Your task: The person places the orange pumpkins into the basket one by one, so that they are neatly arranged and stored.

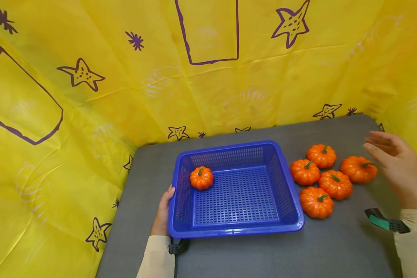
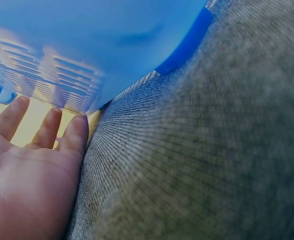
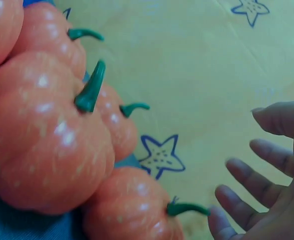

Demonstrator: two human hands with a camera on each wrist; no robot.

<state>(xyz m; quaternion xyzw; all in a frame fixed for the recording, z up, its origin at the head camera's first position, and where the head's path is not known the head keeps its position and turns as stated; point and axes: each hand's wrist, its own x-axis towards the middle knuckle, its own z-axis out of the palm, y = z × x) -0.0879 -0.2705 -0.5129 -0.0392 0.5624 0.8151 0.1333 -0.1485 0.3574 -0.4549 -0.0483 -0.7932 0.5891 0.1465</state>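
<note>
A blue plastic basket (image 1: 234, 231) with slotted walls stands on the grey table. Inside it, towards the left wall, is one small orange pumpkin (image 1: 201, 178) with a green stem. My left hand (image 1: 164, 210) holds the basket's left side, thumb at the rim; in the left wrist view its fingers (image 2: 74, 135) lie against the outer wall. Several more pumpkins (image 1: 335, 184) sit in a cluster right of the basket. My right hand (image 1: 399, 166) is raised beside the rightmost pumpkin (image 1: 358, 170), fingers apart and holding nothing; the right wrist view shows a gap between them.
Yellow cloth (image 1: 208, 96) with purple starfish drawings hangs behind and along both sides of the grey table (image 1: 229, 258). A black strap with a green part (image 1: 378, 221) is on my right wrist.
</note>
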